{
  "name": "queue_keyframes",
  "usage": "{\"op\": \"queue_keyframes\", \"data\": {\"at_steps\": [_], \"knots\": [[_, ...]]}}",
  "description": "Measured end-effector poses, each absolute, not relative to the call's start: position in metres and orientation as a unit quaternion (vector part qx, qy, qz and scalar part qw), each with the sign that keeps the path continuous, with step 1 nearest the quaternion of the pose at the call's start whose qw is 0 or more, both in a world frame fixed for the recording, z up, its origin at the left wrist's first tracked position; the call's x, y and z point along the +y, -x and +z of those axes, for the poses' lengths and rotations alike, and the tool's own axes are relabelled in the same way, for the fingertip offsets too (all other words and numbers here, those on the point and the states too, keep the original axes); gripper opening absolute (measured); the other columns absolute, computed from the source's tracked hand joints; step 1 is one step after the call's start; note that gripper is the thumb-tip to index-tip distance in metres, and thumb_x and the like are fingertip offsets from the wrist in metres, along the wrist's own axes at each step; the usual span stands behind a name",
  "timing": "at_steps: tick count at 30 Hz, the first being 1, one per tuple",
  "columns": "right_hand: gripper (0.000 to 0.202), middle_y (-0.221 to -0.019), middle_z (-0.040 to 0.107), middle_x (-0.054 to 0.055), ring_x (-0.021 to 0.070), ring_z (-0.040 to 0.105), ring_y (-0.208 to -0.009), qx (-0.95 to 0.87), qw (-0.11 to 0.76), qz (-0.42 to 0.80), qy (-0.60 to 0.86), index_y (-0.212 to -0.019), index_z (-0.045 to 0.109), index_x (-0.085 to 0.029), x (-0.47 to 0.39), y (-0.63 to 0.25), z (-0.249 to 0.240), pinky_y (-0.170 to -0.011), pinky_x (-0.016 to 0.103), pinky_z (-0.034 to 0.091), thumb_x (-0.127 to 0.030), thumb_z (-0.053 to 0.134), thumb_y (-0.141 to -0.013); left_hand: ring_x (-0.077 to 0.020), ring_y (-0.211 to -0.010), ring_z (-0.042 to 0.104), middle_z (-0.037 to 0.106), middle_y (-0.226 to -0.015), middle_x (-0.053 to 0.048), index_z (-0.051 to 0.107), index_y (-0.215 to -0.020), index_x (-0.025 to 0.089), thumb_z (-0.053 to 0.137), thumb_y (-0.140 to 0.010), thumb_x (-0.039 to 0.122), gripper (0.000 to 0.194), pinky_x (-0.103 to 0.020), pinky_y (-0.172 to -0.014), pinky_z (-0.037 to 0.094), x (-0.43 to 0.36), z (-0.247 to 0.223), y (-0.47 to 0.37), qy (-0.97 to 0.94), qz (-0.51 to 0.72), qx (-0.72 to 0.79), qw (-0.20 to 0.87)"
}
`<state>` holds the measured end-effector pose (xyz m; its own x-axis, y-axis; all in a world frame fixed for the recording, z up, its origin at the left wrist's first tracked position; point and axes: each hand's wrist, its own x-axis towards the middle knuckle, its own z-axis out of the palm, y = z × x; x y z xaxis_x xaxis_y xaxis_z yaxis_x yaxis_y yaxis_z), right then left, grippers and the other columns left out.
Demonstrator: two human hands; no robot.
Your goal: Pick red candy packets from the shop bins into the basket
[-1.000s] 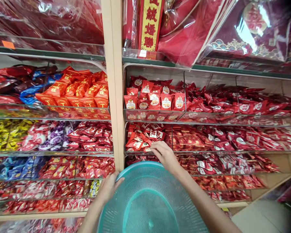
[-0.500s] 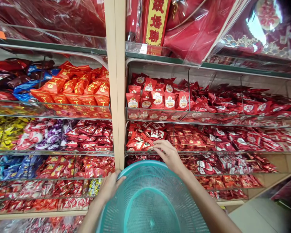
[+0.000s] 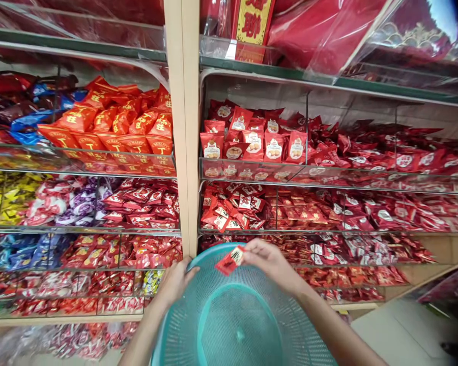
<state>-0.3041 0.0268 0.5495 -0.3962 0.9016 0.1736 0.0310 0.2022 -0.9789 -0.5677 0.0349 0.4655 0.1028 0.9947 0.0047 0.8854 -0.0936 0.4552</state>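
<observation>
A teal mesh basket (image 3: 238, 325) with nothing visible inside is at the bottom centre. My left hand (image 3: 178, 279) is closed round its left rim, thumb over the edge. Between the thumb and fingers of my right hand (image 3: 266, 258) is a small red candy packet (image 3: 230, 260) with a pale, dark-lettered label. The packet hangs over the far part of the basket, just inside the rim. Behind the basket, a shelf compartment holds a pile of similar red packets (image 3: 225, 211).
A wooden post (image 3: 187, 127) stands between two shelf units. Orange packets (image 3: 114, 122) fill a left shelf, and red biscuit packets (image 3: 252, 142) sit at upper right. Clear low barriers front the shelves. Bagged sweets (image 3: 72, 340) lie at lower left; pale floor (image 3: 397, 335) shows at lower right.
My right hand has drawn back from the shelf pile to above the basket, now with a red packet in its fingers. The left hand keeps its hold on the rim. The view has tilted slightly down.
</observation>
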Motion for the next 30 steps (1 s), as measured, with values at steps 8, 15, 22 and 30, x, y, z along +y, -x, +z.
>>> {"op": "queue_keyframes", "data": {"at_steps": [8,15,22,30], "knots": [[0.019,-0.065,0.063,0.002,0.0115,0.059,-0.058,-0.568,0.126,0.644,0.497,-0.069,0.058,-0.016,0.060,0.310,0.422,-0.058,0.024,0.045,-0.034,0.065,-0.067,-0.0186,-0.076,0.062,0.064,-0.077,-0.002,0.053,-0.089,0.024,0.040,-0.085,0.045,0.025,-0.022,-0.062,0.036,0.034,0.465,0.568,-0.723,0.168,0.645,0.180],[0.008,-0.066,0.063,0.001,0.0132,0.058,-0.064,-0.710,0.141,0.390,0.570,-0.070,0.057,-0.017,0.064,0.326,0.413,-0.057,0.023,0.042,-0.021,0.052,-0.076,-0.0200,-0.079,0.062,0.064,-0.078,-0.003,0.053,-0.092,0.024,0.040,-0.084,0.047,0.027,-0.023,-0.063,0.036,0.034,0.465,0.567,-0.716,0.160,0.658,0.171],[0.012,-0.073,0.062,0.002,0.0158,0.058,-0.071,-0.792,0.152,0.148,0.573,-0.084,0.057,-0.021,0.050,0.330,0.476,-0.059,0.024,0.035,-0.026,0.046,-0.085,-0.0181,-0.075,0.061,0.063,-0.076,-0.002,0.053,-0.087,0.024,0.041,-0.084,0.047,0.026,-0.021,-0.062,0.035,0.034,0.458,0.569,-0.712,0.178,0.656,0.177],[0.018,-0.095,0.057,0.008,0.0207,0.049,-0.087,-0.829,0.362,-0.125,0.407,-0.097,0.054,-0.017,0.058,0.352,0.563,-0.075,0.033,0.039,-0.029,0.048,-0.086,-0.0178,-0.071,0.062,0.064,-0.073,-0.002,0.054,-0.086,0.024,0.041,-0.084,0.046,0.026,-0.021,-0.059,0.035,0.034,0.454,0.570,-0.713,0.197,0.647,0.182]]}}
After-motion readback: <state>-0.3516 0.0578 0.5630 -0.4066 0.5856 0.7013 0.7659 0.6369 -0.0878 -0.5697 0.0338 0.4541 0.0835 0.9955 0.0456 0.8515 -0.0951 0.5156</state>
